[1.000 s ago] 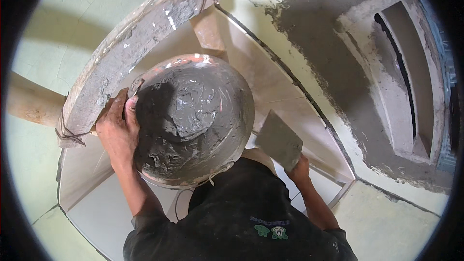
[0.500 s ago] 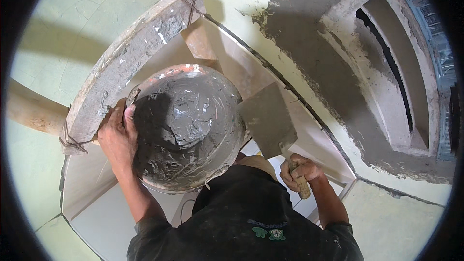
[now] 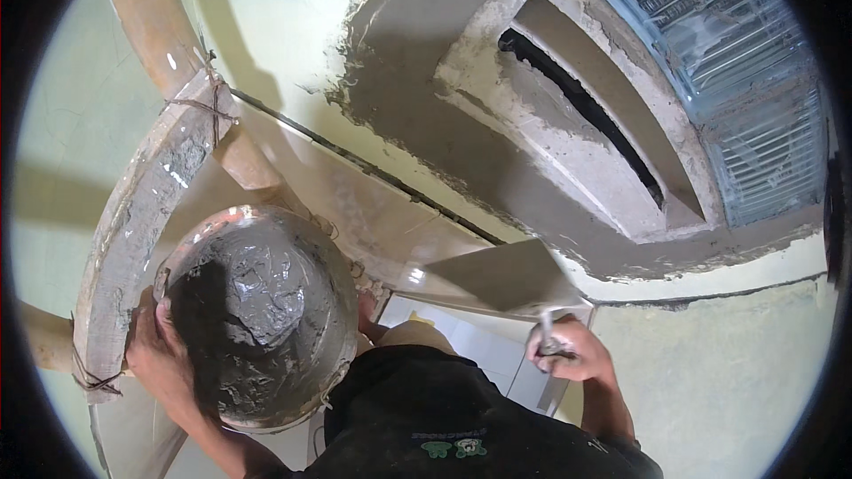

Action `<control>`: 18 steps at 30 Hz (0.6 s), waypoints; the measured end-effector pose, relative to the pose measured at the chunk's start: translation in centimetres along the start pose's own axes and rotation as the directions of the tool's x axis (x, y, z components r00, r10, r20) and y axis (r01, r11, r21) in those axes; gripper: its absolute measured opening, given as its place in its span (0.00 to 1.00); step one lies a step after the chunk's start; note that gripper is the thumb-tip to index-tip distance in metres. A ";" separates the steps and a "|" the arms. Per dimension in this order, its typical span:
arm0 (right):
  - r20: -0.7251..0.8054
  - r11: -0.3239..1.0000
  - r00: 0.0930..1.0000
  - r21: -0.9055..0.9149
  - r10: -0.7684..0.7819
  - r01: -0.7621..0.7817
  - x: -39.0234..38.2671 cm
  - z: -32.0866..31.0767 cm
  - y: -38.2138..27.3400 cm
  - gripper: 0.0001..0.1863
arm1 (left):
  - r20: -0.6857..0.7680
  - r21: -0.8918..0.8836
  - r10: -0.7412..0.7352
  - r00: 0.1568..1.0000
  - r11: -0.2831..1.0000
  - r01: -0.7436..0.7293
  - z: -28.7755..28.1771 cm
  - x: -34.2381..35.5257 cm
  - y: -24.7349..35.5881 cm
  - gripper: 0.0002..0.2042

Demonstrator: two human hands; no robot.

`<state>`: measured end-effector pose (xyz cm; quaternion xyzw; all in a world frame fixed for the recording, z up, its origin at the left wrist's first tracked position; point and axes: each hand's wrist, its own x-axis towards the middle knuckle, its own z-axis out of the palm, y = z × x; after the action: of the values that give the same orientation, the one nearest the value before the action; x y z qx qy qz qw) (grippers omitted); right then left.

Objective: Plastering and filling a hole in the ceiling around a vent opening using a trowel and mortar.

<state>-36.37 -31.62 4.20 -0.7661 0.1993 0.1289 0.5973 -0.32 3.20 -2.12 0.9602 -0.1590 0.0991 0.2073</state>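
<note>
Clearly visible, a round bucket (image 3: 235,214) of wet grey mortar (image 3: 266,288) serves as reference, standing between a mortar-smeared plank (image 3: 146,204) and the person's black shirt (image 3: 479,430). The left hand (image 3: 163,353) grips the bucket's left rim, thumb uppermost. To the right of the bucket and well apart from it, the right hand (image 3: 572,350) is closed around the handle of a flat trowel (image 3: 504,275), whose broad blade points back toward the bucket. Above and to the right of the bucket, a band of grey plaster (image 3: 408,62) borders a slotted opening (image 3: 581,120); farther right lies a bluish ribbed panel (image 3: 763,160).
</note>
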 end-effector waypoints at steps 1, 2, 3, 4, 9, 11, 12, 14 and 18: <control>-0.198 0.988 0.975 -0.138 -0.103 0.076 -0.7 0.3 -0.9 0.11 | -0.018 0.007 0.014 1.000 1.000 -0.014 0.2 0.1 0.1 0.16; -0.204 0.987 0.974 -0.145 -0.096 0.067 -1.1 0.9 -1.8 0.11 | -0.037 0.017 0.026 0.999 1.000 -0.025 0.4 0.2 0.0 0.16; -0.375 0.983 0.921 -0.179 -0.103 0.037 -1.6 1.4 -2.6 0.09 | -0.033 0.005 0.026 0.999 1.000 -0.026 0.7 0.2 -0.3 0.16; -0.532 0.978 0.839 -0.208 -0.117 0.005 -1.9 1.9 -3.2 0.09 | -0.050 0.010 0.053 0.997 0.999 -0.052 0.9 0.2 -0.9 0.16; -0.750 0.991 0.652 -0.134 -0.113 0.017 -1.5 4.0 -4.9 0.12 | 0.001 0.071 0.034 0.999 0.997 -0.034 0.4 0.2 -0.8 0.16; -0.785 0.987 0.613 -0.154 -0.089 -0.054 -1.4 4.1 -5.8 0.12 | -0.030 0.072 0.071 0.997 0.995 -0.069 0.9 0.0 -1.5 0.16; -0.813 0.977 0.579 -0.170 -0.064 -0.129 -1.3 4.2 -6.2 0.13 | -0.030 0.066 0.075 0.997 0.995 -0.073 0.9 0.0 -1.4 0.16; -0.815 0.976 0.570 -0.195 -0.106 -0.098 -1.1 4.4 -7.2 0.14 | -0.010 0.096 0.054 0.998 0.994 -0.053 0.8 -0.2 -1.3 0.16; -0.850 0.977 0.527 -0.098 0.016 -0.188 -1.0 4.9 -9.0 0.15 | 0.016 0.084 0.072 0.997 0.994 -0.073 1.8 -0.4 -2.8 0.16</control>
<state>-32.89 -24.93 11.16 -0.7696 0.4952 -0.2049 0.3471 0.52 4.95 -4.88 0.9623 -0.1907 0.1072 0.1616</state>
